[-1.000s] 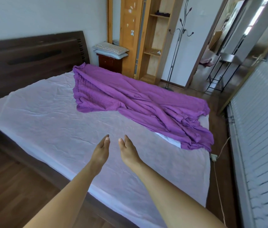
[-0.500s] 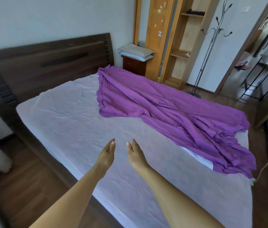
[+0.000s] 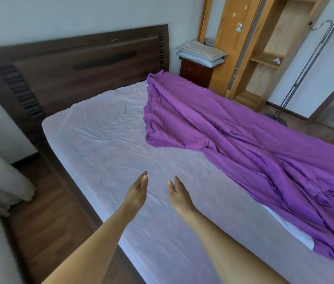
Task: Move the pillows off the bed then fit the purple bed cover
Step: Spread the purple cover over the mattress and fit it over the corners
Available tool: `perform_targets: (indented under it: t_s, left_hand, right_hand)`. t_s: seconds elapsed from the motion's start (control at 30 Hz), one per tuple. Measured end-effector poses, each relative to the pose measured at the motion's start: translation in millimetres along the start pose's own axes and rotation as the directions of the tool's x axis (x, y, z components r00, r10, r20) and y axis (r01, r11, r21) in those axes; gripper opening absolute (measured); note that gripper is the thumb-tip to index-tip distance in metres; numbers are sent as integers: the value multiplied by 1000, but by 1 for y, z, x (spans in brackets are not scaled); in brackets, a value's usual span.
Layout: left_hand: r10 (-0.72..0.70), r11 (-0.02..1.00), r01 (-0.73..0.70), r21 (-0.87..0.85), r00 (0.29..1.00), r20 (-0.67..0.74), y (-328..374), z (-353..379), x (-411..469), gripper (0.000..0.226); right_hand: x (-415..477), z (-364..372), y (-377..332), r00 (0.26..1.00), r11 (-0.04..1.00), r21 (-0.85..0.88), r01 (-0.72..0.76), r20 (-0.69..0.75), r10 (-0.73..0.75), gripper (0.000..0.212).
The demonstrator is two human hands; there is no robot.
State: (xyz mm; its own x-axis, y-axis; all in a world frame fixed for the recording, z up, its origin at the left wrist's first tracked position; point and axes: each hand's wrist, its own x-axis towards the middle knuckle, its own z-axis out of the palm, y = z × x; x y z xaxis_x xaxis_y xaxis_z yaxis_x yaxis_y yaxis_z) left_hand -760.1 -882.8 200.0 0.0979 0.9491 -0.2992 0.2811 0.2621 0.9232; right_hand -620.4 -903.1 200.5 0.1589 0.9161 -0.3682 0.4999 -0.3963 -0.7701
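Purple bed cover (image 3: 244, 140) is seen crumpled across the bed (image 3: 104, 148); left hand (image 3: 137, 194) and right hand (image 3: 179, 196) are held above it, fingers (image 3: 144, 179) straight, nothing gripped.

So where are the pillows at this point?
Head view, upper right: the two pillows sit stacked on the dark bedside cabinet, off the bed, between the headboard and the wooden shelf unit.

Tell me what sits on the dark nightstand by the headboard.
A checked pillow lies on a pale blue pillow. They cover the top of the nightstand; anything beneath is hidden.
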Motion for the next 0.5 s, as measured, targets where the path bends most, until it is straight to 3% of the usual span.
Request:
perform_targets:
  t_s: [0.5]
  left_hand:
    - [-25, 1000, 26, -10, 998, 51, -17, -101, 173, 46]
  right_hand:
    - [148, 80, -75, 998, 997, -54, -63, -5, 63, 55]
